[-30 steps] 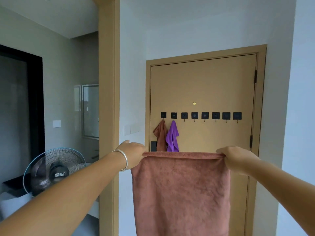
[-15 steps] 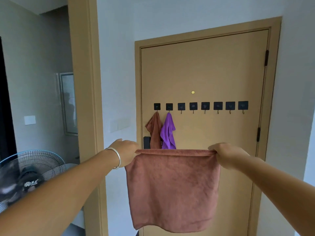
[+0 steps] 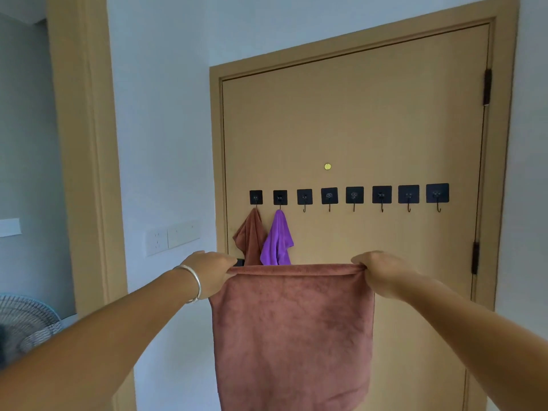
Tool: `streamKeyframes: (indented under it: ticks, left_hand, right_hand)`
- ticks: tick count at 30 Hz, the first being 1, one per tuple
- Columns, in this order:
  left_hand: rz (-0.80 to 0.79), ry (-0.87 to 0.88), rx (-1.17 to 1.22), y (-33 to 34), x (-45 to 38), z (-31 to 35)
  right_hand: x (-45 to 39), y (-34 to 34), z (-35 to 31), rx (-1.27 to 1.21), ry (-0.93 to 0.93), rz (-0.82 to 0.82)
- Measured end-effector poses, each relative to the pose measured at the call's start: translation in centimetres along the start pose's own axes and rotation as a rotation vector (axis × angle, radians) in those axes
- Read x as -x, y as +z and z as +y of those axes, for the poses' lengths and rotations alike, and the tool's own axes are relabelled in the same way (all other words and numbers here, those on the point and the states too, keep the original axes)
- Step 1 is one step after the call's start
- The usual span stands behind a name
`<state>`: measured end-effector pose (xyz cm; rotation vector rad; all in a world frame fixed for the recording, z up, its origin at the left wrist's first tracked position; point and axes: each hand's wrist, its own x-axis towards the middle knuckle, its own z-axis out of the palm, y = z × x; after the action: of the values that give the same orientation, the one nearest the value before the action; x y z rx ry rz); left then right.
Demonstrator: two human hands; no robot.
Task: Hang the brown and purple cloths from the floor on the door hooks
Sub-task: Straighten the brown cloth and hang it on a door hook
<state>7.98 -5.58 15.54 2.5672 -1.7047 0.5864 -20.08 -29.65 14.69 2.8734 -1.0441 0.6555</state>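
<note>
Head view looks at a tan door [image 3: 355, 129] carrying a row of eight black adhesive hooks [image 3: 329, 196]. Both arms reach forward, holding a large brown towel [image 3: 292, 336] spread out in front of the door's lower half. The left hand [image 3: 212, 271], with a silver bangle [image 3: 192, 283] at the wrist, has its fingers curled round the towel's upper left corner. The right hand [image 3: 382, 272] grips the upper right corner the same way, so the top hem runs taut and nearly level between them while the rest hangs straight down. Behind the hem, a small brown cloth [image 3: 250, 235] hangs from the leftmost hook, and a purple cloth [image 3: 277, 238] hangs from the second hook, just beside it and slightly overlapping it. The other six hooks are bare. A brass peephole [image 3: 327, 166] sits above the row. Left of the door, a wall switch plate [image 3: 172, 237] is mounted on the white wall, and a fan's grille [image 3: 26, 321] shows at the lower left edge.
</note>
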Motion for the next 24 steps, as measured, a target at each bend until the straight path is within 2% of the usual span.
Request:
streamKeyframes:
  ticks: [9, 13, 17, 24]
  left_hand:
    - [-0.004, 0.000, 0.027, 2.3, -7.8, 1.3]
    - [0.001, 0.037, 0.043, 3.4, -11.2, 1.0]
    - [0.055, 0.062, 0.101, 5.4, -15.0, -0.3]
    - [0.198, 0.136, 0.267, 9.3, -23.6, -4.3]
  right_hand:
    - [-6.1, 2.7, 4.6, -0.002, -0.021, -0.002]
    - [-9.0, 3.9, 5.6, -0.020, -0.040, 0.057]
    - [-11.8, 5.2, 5.9, -0.042, -0.053, 0.181]
    - [-18.2, 6.0, 5.4, 0.000, -0.096, 0.271]
